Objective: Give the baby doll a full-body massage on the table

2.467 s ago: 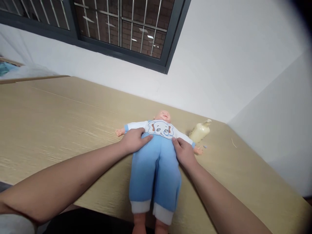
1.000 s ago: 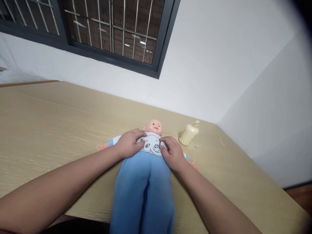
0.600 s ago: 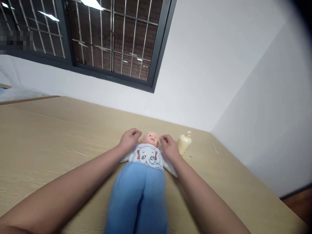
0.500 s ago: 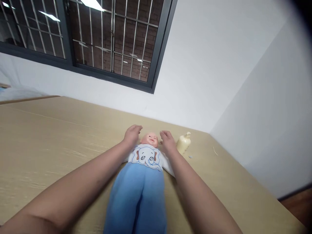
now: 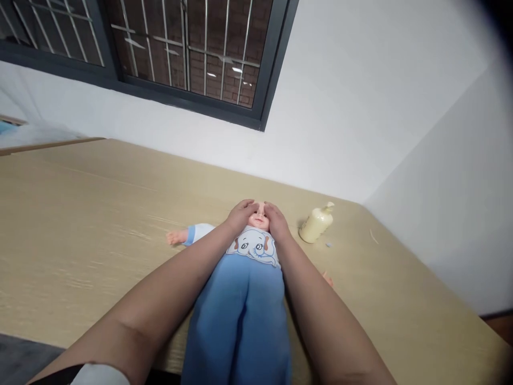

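A baby doll lies on its back on the wooden table, in blue trousers and a white top with an elephant face. My left hand lies against one side of the doll's head, its fingers stretched over the brow. On the other side, my right hand rests the same way, fingers extended toward the forehead. Between them the doll's nose and mouth show, while the sides of its head are hidden. The doll's arm reaches out to the left; its other arm is mostly hidden under my right forearm.
A pale yellow pump bottle stands to the right of the doll, with a small bluish bit near its base. A thin strand lies farther right on the table. Behind are a white wall and a barred window.
Both my hands have moved inward, from beside the doll's head onto its sides and brow. The view has shifted, and the doll's left-side arm now shows.
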### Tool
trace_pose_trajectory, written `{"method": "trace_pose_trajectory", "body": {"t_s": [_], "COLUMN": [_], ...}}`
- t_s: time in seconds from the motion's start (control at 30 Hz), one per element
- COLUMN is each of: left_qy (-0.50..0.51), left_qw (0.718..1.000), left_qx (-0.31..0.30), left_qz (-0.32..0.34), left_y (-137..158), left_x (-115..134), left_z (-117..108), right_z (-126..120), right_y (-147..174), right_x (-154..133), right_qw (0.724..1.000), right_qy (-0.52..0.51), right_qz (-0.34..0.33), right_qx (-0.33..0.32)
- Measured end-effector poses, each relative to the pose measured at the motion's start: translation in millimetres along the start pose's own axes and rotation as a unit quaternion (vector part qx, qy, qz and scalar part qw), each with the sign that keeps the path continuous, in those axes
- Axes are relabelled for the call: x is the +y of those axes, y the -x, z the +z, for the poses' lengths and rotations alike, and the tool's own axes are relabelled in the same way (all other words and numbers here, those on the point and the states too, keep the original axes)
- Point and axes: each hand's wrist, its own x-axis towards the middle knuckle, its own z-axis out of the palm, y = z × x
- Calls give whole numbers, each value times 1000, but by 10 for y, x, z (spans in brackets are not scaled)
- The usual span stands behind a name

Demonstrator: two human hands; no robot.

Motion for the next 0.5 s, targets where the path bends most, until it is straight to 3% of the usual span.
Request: {"method": "trace_pose_trajectory", "body": {"t_s": [0.27, 0.5], "left_qy": [31, 100], "left_qw": [997, 987], "left_qx": [-42, -84], "left_qz": [-51, -93], "left_y": [-42, -94], "left_x": [2, -12], "left_z": [-49, -100], "right_z": [-47, -170], "right_y": [88, 129], "right_x": [-43, -200], "right_qw": [997, 970], "right_qy": [-57, -167], "right_qz": [52, 164], "right_qx": [-13, -71]}}
